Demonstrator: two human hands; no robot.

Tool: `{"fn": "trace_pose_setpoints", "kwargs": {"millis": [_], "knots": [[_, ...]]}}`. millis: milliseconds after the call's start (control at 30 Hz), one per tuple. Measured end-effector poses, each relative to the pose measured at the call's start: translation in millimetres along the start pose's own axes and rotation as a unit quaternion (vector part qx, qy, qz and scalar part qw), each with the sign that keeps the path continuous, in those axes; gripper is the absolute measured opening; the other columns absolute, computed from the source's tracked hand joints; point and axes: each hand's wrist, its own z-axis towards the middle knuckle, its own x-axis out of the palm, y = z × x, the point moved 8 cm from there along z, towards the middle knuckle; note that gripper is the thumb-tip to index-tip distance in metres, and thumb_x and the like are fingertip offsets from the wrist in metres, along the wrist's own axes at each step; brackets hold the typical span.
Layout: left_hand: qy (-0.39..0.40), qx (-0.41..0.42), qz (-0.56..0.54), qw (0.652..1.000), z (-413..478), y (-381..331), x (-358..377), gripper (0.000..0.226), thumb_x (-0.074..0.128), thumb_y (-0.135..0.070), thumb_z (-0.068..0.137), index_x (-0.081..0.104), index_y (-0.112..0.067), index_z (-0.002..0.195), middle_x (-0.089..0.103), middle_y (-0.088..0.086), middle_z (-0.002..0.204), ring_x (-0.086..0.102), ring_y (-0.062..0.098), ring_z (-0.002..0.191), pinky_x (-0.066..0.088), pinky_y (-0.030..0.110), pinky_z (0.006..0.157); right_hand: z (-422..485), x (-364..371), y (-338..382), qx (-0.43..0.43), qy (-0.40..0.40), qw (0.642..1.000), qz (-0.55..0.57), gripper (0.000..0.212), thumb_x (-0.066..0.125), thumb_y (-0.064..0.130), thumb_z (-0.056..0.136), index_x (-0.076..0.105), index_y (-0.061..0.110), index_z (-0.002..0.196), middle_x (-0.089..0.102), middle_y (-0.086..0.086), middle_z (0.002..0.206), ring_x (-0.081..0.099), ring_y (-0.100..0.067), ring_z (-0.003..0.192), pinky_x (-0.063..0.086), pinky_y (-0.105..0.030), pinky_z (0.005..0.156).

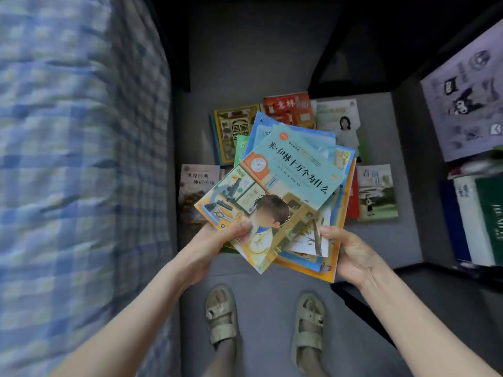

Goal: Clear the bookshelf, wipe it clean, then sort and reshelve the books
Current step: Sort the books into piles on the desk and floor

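A fanned stack of thin books (285, 186) is held above the floor, out in front of the person, between both hands. The left hand (217, 240) grips the stack's near left corner, with the thumb on the top cover and the fingers underneath. The right hand (351, 254) clasps the near right edge, its thumb lying on a page and its fingers below. The hands are apart, with the stack spanning the gap.

The top book has a light blue cover with a drawn child, a microscope and a clock. Those beneath it show only as blue, yellow and orange edges, so their number cannot be told.

Below the stack, more books lie flat on the grey floor (272, 63): a yellow-framed book (231, 129), a red book (288, 107), a pale book (340, 123) with a figure in white, a brownish book (196, 186) to the left and a green-and-white book (377, 191) to the right. The stack hides parts of most of them.

Blue checked bedding (68, 159), blurred, fills the left side. On the right a shelf (435, 268) holds thicker books (473, 219) in blue, white and green, cut off by the picture's edge. Above them is a pale purple sheet (468, 99) with cartoon figures. Dark frame legs cross the top. Nearest the camera, feet in beige sandals (221, 314) stand on the floor.
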Motion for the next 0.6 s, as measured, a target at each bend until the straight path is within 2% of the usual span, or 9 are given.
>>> {"fn": "trace_pose_setpoints", "kwargs": {"millis": [67,133,300,433,600], "knots": [[-0.012,-0.019,-0.007,1.000,4,43,-1,0.026,0.063,-0.024,0.080,0.065,-0.016,0.105,0.075,-0.001,0.096,0.071,0.011,0.083,0.052,0.016,0.065,10,-22,-32,0.027,0.001,1.000,-0.008,0.085,0.096,0.015,0.030,0.069,0.003,0.111,0.064,-0.023,0.121,0.067,-0.035,0.100,0.056,-0.049,0.083],[-0.026,-0.036,-0.021,0.999,5,90,-3,0.022,0.066,-0.020,0.083,0.065,-0.015,0.104,0.075,-0.001,0.093,0.071,0.010,0.080,0.052,0.016,0.063,20,-45,-63,0.054,0.006,0.998,-0.025,0.080,0.096,0.014,0.030,0.072,0.003,0.105,0.067,-0.021,0.116,0.069,-0.034,0.098,0.058,-0.046,0.080],[-0.064,-0.089,-0.084,0.990,7,208,-6,0.043,0.075,-0.030,0.065,0.067,-0.015,0.104,0.075,0.002,0.100,0.071,0.013,0.087,0.054,0.018,0.068,41,-104,-128,0.120,-0.012,0.991,-0.054,0.082,0.096,0.012,0.021,0.072,0.002,0.099,0.071,-0.020,0.103,0.072,-0.032,0.086,0.059,-0.040,0.065],[-0.057,-0.120,-0.104,0.986,20,290,-10,0.074,0.088,-0.043,0.046,0.067,-0.012,0.111,0.072,0.007,0.110,0.069,0.020,0.099,0.055,0.022,0.076,71,-151,-179,0.158,-0.018,0.984,-0.074,0.090,0.096,0.011,0.025,0.067,0.002,0.110,0.068,-0.022,0.112,0.070,-0.035,0.093,0.059,-0.044,0.073],[-0.033,-0.132,-0.084,0.987,48,351,-28,0.091,0.091,-0.050,0.043,0.062,-0.009,0.119,0.070,0.008,0.116,0.067,0.023,0.105,0.055,0.025,0.081,102,-194,-234,0.180,-0.051,0.982,-0.041,0.093,0.095,0.004,0.026,0.065,0.002,0.114,0.062,-0.025,0.122,0.066,-0.038,0.102,0.055,-0.052,0.085]]}}
